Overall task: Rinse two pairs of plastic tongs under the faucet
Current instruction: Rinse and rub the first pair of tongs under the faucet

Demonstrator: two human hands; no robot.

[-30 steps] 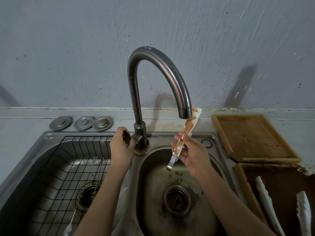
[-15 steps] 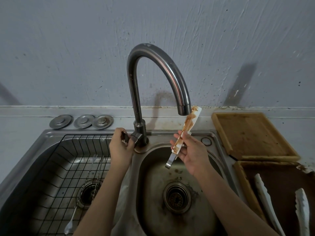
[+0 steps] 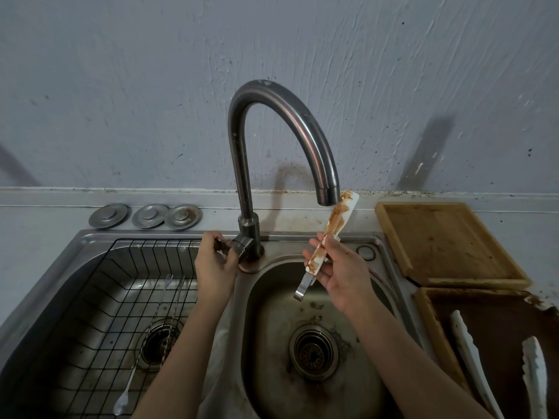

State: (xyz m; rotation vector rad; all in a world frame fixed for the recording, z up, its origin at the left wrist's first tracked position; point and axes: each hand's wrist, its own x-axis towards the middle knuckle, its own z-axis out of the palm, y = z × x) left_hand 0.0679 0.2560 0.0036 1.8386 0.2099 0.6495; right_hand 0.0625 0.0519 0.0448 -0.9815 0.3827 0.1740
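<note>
My right hand [image 3: 340, 275] holds a pair of white plastic tongs [image 3: 334, 226] smeared with brown sauce, tips up beside the faucet spout [image 3: 326, 195], metal hinge end pointing down over the right sink basin [image 3: 272, 313]. No water runs from the dark curved faucet [image 3: 242, 164]. My left hand [image 3: 213, 263] grips the faucet handle [image 3: 225, 246] at the base. A second pair of white tongs [image 3: 472, 364] lies spread apart in the brown tray [image 3: 435, 334] at the lower right.
The left basin [image 3: 45, 313] holds a black wire rack [image 3: 127, 297] with a fork and a long spoon [image 3: 133, 376]. Three metal sink plugs [image 3: 145, 216] lie behind it. A wooden board [image 3: 444, 240] sits right of the sink.
The view has shifted slightly. Both hands stay nearly where they were, the left on the faucet handle and the right holding the tongs by the spout.
</note>
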